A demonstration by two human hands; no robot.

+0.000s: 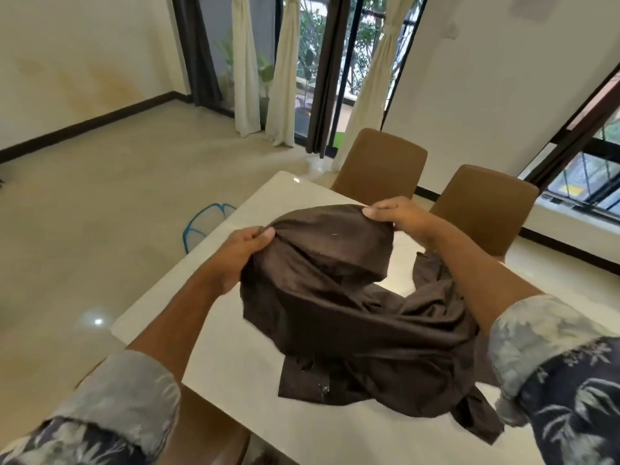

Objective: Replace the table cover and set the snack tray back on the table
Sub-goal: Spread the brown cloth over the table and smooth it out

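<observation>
A dark brown table cover (335,297) is bunched up over the glossy white table (214,333). Its upper edge is lifted off the tabletop and its lower folds rest on the surface near me. My left hand (241,255) pinches the lifted edge on the left. My right hand (394,214) grips the same edge further right and a little higher. The bare tabletop shows around the cloth. No snack tray is in view.
Two brown upholstered chairs (380,166) (483,209) stand at the table's far side. A blue-rimmed mesh basket (204,223) sits on the floor off the left edge. Curtains and glass doors are at the back, a window at right.
</observation>
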